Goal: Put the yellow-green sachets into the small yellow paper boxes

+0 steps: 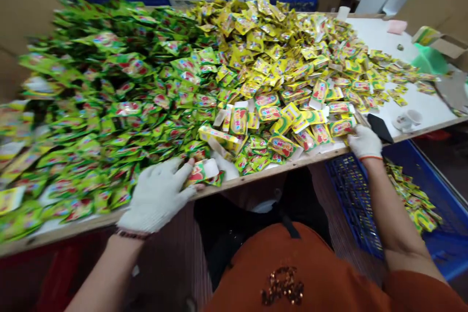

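My left hand [159, 195], in a white knit glove, rests at the table's front edge with its fingers closed around a small stack of green sachets [203, 171]. My right hand [363, 140], also gloved, is closed at the right front edge, touching a yellow sachet [342, 126] at the fringe of the pile. A big heap of green sachets [102, 102] covers the left of the table and a heap of yellow sachets [278, 53] the middle and right. A folded yellow carton [219, 137] lies among them near the front.
A blue plastic crate [435, 190] with several yellow sachets stands below the table's right end. A black phone [380, 127] and a tape roll [407, 119] lie on the white tabletop [376, 34]. A green bag [429, 61] and cardboard boxes sit at the far right.
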The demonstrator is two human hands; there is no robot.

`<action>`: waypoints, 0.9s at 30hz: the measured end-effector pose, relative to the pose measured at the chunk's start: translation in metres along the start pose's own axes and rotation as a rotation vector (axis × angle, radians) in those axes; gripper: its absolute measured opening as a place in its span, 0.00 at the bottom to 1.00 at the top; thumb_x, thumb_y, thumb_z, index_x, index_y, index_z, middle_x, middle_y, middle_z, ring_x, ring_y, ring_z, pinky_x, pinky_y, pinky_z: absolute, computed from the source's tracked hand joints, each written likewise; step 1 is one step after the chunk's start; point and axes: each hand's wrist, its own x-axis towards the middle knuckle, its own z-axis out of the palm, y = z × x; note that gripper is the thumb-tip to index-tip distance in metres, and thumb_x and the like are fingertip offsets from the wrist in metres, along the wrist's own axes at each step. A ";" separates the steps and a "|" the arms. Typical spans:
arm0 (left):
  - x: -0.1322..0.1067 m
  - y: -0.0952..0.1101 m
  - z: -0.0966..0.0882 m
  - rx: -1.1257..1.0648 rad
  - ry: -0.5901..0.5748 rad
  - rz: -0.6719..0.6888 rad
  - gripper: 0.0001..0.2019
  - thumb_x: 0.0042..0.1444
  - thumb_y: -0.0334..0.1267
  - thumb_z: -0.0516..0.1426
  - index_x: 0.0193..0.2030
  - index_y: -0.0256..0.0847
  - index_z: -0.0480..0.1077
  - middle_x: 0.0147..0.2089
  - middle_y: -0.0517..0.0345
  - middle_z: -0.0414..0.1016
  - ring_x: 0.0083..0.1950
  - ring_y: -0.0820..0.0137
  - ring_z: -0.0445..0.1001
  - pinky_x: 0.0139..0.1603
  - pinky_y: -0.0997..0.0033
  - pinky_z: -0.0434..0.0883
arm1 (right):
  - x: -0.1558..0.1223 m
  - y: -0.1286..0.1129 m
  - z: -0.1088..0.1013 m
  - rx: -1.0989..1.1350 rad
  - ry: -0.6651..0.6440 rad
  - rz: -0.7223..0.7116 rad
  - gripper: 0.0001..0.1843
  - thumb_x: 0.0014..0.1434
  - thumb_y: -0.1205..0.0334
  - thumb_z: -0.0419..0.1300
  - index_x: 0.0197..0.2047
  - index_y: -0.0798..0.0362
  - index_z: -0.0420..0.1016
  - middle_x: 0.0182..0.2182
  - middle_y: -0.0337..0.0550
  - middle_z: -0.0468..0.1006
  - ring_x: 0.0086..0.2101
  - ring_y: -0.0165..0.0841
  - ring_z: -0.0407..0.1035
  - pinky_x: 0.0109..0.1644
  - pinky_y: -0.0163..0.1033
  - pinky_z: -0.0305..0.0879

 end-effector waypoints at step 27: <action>0.140 0.105 -0.006 -0.716 0.381 -0.120 0.10 0.61 0.34 0.52 0.28 0.40 0.66 0.31 0.56 0.72 0.37 0.67 0.70 0.42 0.68 0.65 | -0.078 -0.141 -0.012 0.652 -0.201 -0.665 0.09 0.60 0.57 0.53 0.35 0.52 0.71 0.32 0.44 0.75 0.35 0.37 0.69 0.42 0.41 0.66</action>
